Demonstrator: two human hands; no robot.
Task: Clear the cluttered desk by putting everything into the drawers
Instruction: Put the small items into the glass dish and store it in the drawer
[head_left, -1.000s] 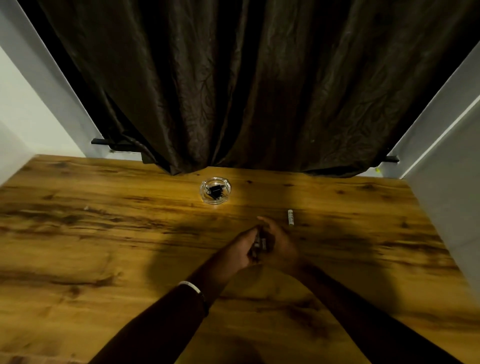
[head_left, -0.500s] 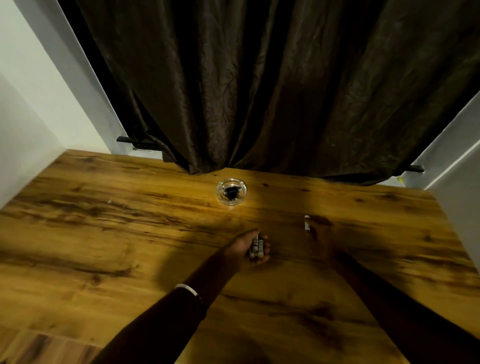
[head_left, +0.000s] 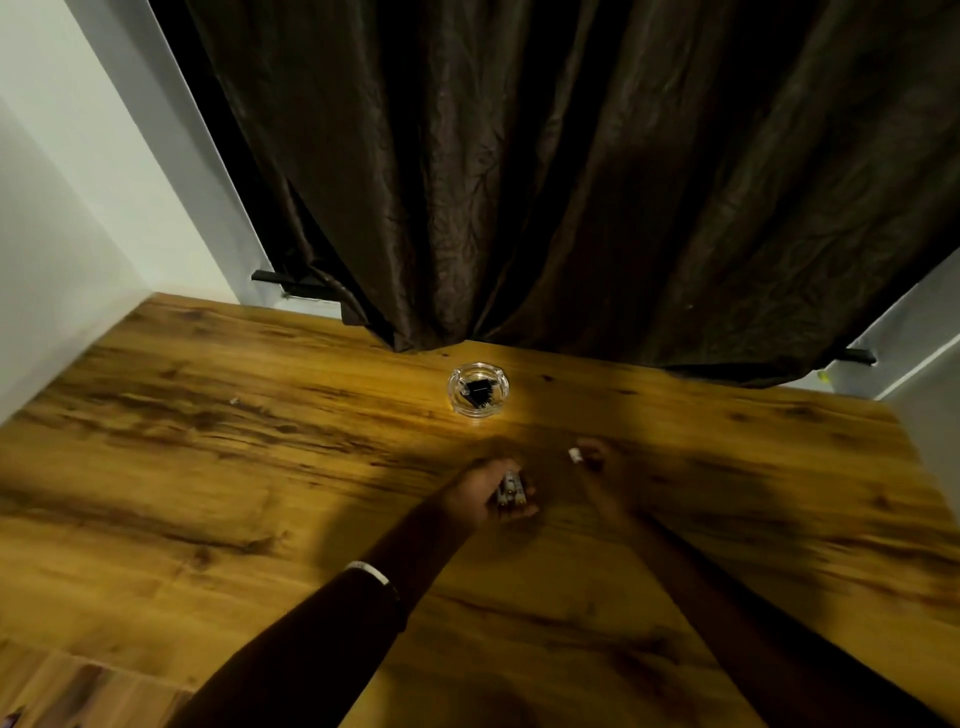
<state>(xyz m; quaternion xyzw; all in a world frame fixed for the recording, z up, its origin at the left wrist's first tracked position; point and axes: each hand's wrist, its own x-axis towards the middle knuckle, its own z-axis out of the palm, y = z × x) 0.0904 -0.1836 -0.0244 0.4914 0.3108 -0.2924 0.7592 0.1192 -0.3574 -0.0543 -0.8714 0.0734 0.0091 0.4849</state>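
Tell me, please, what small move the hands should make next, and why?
Probably bring the right hand to the left hand and add its white piece to the small cylinders held there. That frees a hand for the glass dish.

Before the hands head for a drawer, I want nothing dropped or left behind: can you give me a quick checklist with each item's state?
1. Left hand holds the small cylinders: ok.
2. Right hand has the last white cylinder: cannot tell, blurred.
3. Glass dish with black clips cleared: not ok, on the desk.
4. Small speck at left cleared: not ok.
5. Drawer open: cannot tell, none in view.
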